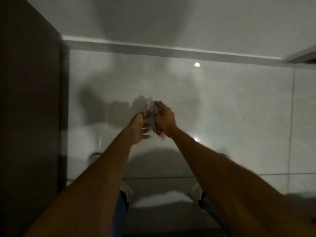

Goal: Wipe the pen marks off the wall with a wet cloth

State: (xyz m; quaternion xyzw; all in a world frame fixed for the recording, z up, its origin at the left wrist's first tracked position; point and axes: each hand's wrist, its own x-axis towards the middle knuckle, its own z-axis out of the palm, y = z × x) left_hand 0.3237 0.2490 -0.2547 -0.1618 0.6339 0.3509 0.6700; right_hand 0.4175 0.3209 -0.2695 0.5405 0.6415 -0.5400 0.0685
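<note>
A pale pink cloth (150,106) is bunched between both hands, out in front of me over the glossy floor. My right hand (165,119) is closed around it, and a tail of the cloth hangs below its wrist. My left hand (139,130) touches the cloth's left side with its upper fingers while the lower fingers are spread. The white wall (171,19) rises beyond the baseboard; I cannot make out any pen marks on it in this blurred, dim view.
A tall dark cabinet or door (29,100) fills the left side. A white baseboard (136,44) runs along the wall's foot. The floor is glossy grey tile (239,108). My white shoes (195,190) and blue trouser legs show below my arms.
</note>
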